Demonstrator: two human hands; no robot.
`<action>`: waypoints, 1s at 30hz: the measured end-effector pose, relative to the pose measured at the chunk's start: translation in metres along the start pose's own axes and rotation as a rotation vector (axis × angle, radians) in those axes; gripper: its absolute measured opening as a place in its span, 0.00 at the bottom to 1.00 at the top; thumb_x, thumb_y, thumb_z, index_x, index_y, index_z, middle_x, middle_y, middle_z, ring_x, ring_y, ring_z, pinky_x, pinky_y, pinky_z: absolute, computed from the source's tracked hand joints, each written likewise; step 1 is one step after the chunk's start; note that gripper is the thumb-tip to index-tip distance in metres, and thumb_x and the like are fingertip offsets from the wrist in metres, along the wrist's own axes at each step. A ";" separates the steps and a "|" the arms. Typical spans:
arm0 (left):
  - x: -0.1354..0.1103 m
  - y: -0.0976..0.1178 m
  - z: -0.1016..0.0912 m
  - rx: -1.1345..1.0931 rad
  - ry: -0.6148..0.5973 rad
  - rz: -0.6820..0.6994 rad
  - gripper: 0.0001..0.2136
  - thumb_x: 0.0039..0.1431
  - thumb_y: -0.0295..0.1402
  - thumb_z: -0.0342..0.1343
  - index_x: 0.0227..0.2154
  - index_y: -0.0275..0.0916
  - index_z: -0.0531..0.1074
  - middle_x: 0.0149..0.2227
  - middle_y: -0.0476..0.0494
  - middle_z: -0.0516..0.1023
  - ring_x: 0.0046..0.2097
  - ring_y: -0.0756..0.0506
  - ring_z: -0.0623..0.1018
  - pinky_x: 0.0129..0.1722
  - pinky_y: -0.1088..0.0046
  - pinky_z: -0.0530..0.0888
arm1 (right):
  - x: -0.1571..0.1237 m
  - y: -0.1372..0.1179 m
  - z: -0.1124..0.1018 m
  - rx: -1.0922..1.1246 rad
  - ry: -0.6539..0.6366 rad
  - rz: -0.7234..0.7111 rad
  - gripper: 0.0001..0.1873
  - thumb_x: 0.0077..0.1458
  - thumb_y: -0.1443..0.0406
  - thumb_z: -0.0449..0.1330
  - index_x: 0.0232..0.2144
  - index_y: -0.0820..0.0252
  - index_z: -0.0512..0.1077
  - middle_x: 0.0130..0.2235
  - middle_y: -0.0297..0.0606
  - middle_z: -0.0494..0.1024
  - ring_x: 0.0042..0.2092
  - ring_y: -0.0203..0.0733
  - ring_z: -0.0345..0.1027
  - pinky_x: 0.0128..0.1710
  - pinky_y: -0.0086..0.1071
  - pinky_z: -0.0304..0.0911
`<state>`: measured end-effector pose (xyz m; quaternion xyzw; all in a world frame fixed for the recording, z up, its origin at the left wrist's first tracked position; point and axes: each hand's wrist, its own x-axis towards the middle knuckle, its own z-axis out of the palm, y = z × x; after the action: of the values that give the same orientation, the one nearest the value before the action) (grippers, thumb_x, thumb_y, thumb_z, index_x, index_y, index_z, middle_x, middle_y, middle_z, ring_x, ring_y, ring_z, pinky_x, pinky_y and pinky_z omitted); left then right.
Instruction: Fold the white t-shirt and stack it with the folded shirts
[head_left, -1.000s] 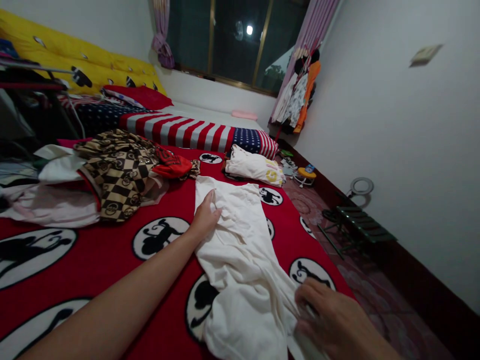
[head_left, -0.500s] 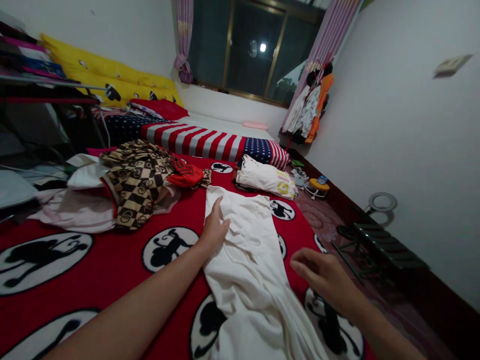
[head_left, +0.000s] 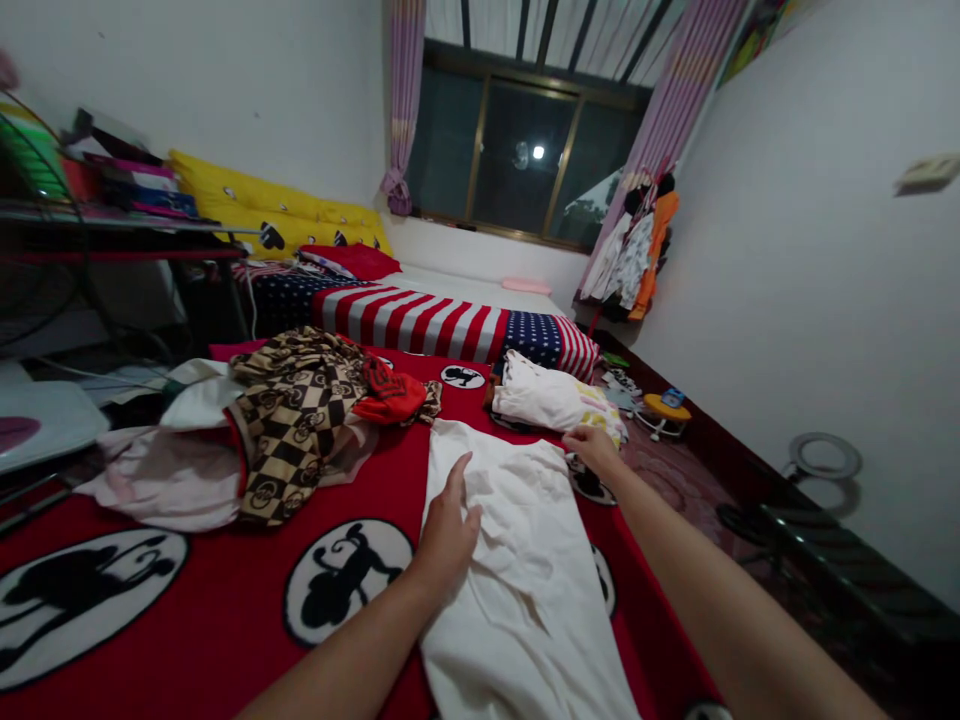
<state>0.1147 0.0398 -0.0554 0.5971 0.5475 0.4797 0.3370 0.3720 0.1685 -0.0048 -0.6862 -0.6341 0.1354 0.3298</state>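
The plain white plaster walls [head_left: 825, 250] enclose a narrow room. A dark window with a gold-coloured metal frame [head_left: 517, 160] occupies the far wall, and one round lamp reflection [head_left: 538, 152] shows in its glass. Pink-and-purple striped curtains [head_left: 405, 100] hang at both sides. A bed with a red blanket bearing round black-and-white motifs [head_left: 187, 570] fills the foreground. A dark metal shelf rack [head_left: 112, 225] stands at the left. A dark slatted folding stool [head_left: 825, 560] stands on the reddish patterned floor [head_left: 675, 480] beside the right wall.

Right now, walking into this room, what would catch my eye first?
A white garment lies spread on the red blanket with black-and-white circles, the left hand flat on it and the right hand at its far corner. Beyond it lies a stars-and-stripes cover.
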 end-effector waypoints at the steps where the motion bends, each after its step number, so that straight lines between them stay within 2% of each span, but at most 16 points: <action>1: 0.000 0.001 0.000 0.006 0.006 0.002 0.34 0.52 0.22 0.51 0.63 0.41 0.53 0.53 0.37 0.72 0.55 0.42 0.73 0.52 0.66 0.68 | 0.007 0.000 -0.001 -0.006 0.025 0.011 0.08 0.46 0.65 0.58 0.19 0.62 0.72 0.18 0.33 0.71 0.25 0.37 0.64 0.25 0.28 0.55; 5: 0.000 0.003 0.000 0.027 0.036 -0.022 0.34 0.52 0.22 0.51 0.63 0.42 0.53 0.56 0.37 0.71 0.56 0.42 0.71 0.53 0.66 0.68 | 0.022 0.000 -0.001 -0.029 0.068 0.057 0.16 0.52 0.57 0.53 0.20 0.61 0.71 0.17 0.35 0.69 0.27 0.40 0.65 0.25 0.30 0.55; 7: 0.000 0.003 0.001 0.027 0.037 -0.047 0.34 0.52 0.21 0.51 0.63 0.42 0.54 0.54 0.37 0.72 0.55 0.42 0.72 0.53 0.66 0.68 | 0.020 0.000 0.002 -0.039 -0.007 0.078 0.20 0.51 0.53 0.55 0.17 0.60 0.69 0.16 0.36 0.68 0.24 0.40 0.64 0.23 0.30 0.54; 10: -0.001 0.004 0.005 0.036 0.025 -0.062 0.33 0.53 0.22 0.51 0.63 0.42 0.53 0.55 0.37 0.71 0.55 0.42 0.72 0.53 0.66 0.68 | 0.010 -0.001 0.010 -0.042 -0.186 0.131 0.22 0.45 0.49 0.62 0.14 0.59 0.67 0.12 0.34 0.65 0.18 0.36 0.59 0.19 0.30 0.50; 13: 0.000 0.003 0.006 0.069 0.039 0.030 0.33 0.53 0.22 0.50 0.63 0.41 0.54 0.58 0.37 0.67 0.58 0.43 0.69 0.57 0.66 0.65 | -0.001 -0.005 0.017 -0.005 -0.326 0.171 0.19 0.42 0.51 0.65 0.17 0.59 0.67 0.12 0.31 0.64 0.15 0.33 0.56 0.16 0.28 0.49; 16: 0.006 0.003 -0.006 0.283 0.134 0.143 0.33 0.51 0.24 0.55 0.62 0.44 0.57 0.61 0.38 0.63 0.62 0.39 0.62 0.60 0.62 0.60 | -0.011 -0.009 0.020 0.059 -0.392 0.174 0.18 0.44 0.52 0.64 0.20 0.58 0.64 0.14 0.30 0.67 0.17 0.32 0.58 0.17 0.25 0.53; 19: 0.018 0.004 -0.028 0.573 0.220 0.032 0.39 0.48 0.35 0.63 0.63 0.42 0.55 0.60 0.31 0.62 0.60 0.31 0.62 0.56 0.54 0.61 | -0.023 -0.012 0.019 0.090 -0.400 0.150 0.18 0.44 0.53 0.64 0.22 0.58 0.64 0.14 0.28 0.65 0.17 0.31 0.57 0.16 0.25 0.51; 21: 0.024 0.004 -0.039 0.656 0.189 -0.073 0.44 0.46 0.43 0.63 0.64 0.37 0.51 0.56 0.26 0.66 0.56 0.29 0.67 0.51 0.55 0.65 | -0.032 -0.015 0.016 0.110 -0.418 0.125 0.18 0.42 0.54 0.65 0.24 0.59 0.65 0.15 0.27 0.65 0.17 0.31 0.56 0.16 0.25 0.48; 23: 0.025 0.003 -0.042 0.663 0.115 -0.113 0.45 0.46 0.46 0.63 0.64 0.36 0.50 0.50 0.26 0.72 0.50 0.31 0.73 0.47 0.59 0.67 | -0.040 -0.019 0.015 0.156 -0.448 0.105 0.17 0.40 0.54 0.66 0.23 0.59 0.65 0.15 0.26 0.64 0.17 0.30 0.54 0.16 0.25 0.46; 25: 0.022 0.001 -0.037 0.639 0.034 -0.085 0.41 0.48 0.43 0.62 0.64 0.40 0.53 0.45 0.30 0.77 0.46 0.33 0.77 0.44 0.61 0.69 | -0.046 -0.023 0.016 0.230 -0.427 0.072 0.17 0.40 0.55 0.65 0.21 0.60 0.65 0.16 0.26 0.63 0.18 0.29 0.52 0.17 0.25 0.45; 27: 0.018 0.000 -0.030 0.572 -0.039 -0.004 0.31 0.51 0.36 0.61 0.59 0.45 0.62 0.40 0.37 0.80 0.42 0.37 0.79 0.42 0.64 0.70 | -0.046 -0.031 0.017 0.297 -0.354 0.037 0.16 0.41 0.54 0.64 0.24 0.62 0.67 0.18 0.28 0.65 0.19 0.30 0.54 0.17 0.25 0.47; 30: 0.026 0.003 -0.030 0.377 -0.033 0.185 0.19 0.52 0.25 0.56 0.47 0.46 0.75 0.39 0.45 0.81 0.39 0.43 0.79 0.42 0.71 0.71 | -0.034 -0.048 0.015 0.377 -0.180 -0.004 0.17 0.43 0.54 0.62 0.30 0.62 0.69 0.22 0.29 0.67 0.21 0.31 0.56 0.19 0.25 0.51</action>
<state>0.0862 0.0611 -0.0384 0.7050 0.5648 0.3879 0.1827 0.3199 0.1394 0.0062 -0.5960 -0.6258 0.3119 0.3947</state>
